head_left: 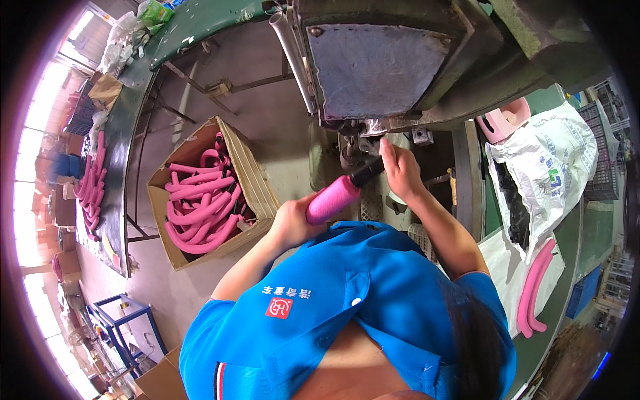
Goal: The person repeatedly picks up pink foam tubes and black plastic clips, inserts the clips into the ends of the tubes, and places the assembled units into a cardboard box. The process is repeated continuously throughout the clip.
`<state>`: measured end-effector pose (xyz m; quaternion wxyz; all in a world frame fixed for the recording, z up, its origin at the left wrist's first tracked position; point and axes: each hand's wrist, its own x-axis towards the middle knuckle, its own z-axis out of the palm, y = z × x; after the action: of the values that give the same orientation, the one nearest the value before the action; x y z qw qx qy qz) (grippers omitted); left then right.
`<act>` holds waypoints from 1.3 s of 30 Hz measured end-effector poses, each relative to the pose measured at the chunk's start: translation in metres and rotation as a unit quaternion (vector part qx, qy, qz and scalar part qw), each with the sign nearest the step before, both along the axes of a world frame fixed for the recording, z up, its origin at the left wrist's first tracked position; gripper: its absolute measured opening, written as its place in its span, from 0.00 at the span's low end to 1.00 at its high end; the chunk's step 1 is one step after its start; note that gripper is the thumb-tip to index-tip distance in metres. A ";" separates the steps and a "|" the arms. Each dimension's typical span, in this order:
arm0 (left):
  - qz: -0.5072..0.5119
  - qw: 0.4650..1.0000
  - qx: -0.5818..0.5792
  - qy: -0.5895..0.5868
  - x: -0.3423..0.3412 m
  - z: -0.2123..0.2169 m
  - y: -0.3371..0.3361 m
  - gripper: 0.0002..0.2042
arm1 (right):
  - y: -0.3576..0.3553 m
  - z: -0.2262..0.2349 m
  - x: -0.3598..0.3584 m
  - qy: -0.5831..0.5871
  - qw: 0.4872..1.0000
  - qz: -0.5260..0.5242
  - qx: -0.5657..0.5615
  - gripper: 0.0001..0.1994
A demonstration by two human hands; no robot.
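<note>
Hands are busy at the big grey metal machine: the left hand grips a pink foam tube, the right hand pinches its black end at the machine, and many finished-looking pink tubes fill the cardboard box.

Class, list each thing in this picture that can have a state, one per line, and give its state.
Left hand: closed around pink foam tube.
Right hand: gripping the tube's black end at the machine.
Cardboard box: open, full of pink tubes.
White sack: open.
</note>
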<state>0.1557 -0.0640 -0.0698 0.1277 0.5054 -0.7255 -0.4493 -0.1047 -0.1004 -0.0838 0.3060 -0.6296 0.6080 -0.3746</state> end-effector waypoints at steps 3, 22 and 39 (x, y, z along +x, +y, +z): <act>0.023 0.997 -0.045 0.062 0.003 -0.006 -0.021 0.24 | -0.035 -0.036 -0.002 0.274 0.952 0.024 -0.131 0.13; 0.080 0.991 0.078 0.073 -0.019 0.009 -0.035 0.12 | -0.074 0.036 0.005 0.174 0.974 0.068 -0.126 0.14; 0.049 0.982 0.173 0.057 -0.016 -0.006 -0.049 0.11 | -0.078 0.000 0.005 0.127 0.957 0.029 -0.258 0.12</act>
<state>0.1398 -0.1135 -0.0754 0.1011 0.5287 -0.6024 -0.5894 -0.0997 -0.1784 -0.0833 0.0643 -0.7465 0.5065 -0.4267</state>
